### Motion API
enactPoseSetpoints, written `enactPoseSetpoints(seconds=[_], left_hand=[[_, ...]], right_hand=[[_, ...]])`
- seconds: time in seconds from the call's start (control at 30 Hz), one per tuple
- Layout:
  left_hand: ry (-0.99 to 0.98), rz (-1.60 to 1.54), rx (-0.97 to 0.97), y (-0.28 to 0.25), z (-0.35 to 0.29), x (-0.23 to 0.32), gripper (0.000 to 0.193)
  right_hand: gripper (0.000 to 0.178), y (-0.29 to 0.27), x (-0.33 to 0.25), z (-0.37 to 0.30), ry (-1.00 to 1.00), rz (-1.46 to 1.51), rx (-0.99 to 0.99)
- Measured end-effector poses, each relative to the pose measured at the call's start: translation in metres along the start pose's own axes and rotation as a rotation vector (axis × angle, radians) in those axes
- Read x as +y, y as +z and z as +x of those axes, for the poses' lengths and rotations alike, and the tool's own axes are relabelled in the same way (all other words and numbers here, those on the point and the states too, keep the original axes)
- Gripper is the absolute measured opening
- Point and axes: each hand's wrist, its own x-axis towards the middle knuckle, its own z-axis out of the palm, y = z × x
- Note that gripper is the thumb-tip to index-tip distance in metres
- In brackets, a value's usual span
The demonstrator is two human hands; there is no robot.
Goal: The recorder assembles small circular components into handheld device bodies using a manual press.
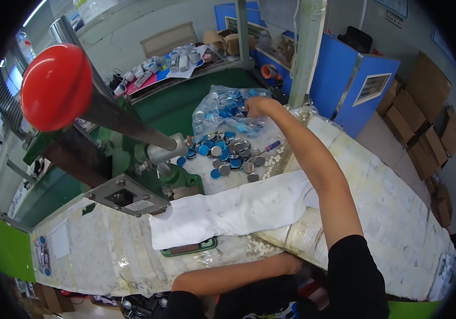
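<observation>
My right arm stretches across the bench to a clear plastic bag [206, 109] of blue and silver round caps. My right hand [258, 107] is at the bag's right side with its fingers curled in; what they hold, if anything, is hidden. In front of the bag lies a loose pile of blue and silver round caps [228, 151]. My left forearm lies across the near bench edge, and my left hand [291, 262] is close to my body with its fingers out of sight. A white cloth [233, 210] is spread between my arms, partly over a green metal base [196, 248].
A green hand press with a red ball knob [58, 87] rises at the left. A marker pen [273, 145] lies right of the pile. Behind is a green belt surface [159, 101]. Blue panels [339, 80] and cardboard boxes [419, 122] are at the right.
</observation>
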Motion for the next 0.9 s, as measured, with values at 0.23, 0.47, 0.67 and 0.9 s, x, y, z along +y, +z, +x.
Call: enactPoseSetpoints(seconds=[0.23,0.47,0.67,0.9], left_hand=[[-0.045,-0.031,-0.043,-0.025,-0.012,0.015,0.035],[-0.003,-0.176,0.364,-0.027,-0.027,0.023,0.036],[0.159,-1.034,-0.090,-0.153,-0.082,0.066,0.035],[-0.031,-1.811,1.092,-0.198,-0.139,0.027,0.060]], right_hand=[[0.056,-0.018,0.017,-0.029,-0.104,0.565,0.220],[0.050,-0.039,0.005,-0.077,-0.334,1.314,0.238],[0.050,-0.030,0.010,-0.188,-0.425,1.185,0.178],[0.049,0.014,-0.007,-0.302,-0.502,1.083,0.104]])
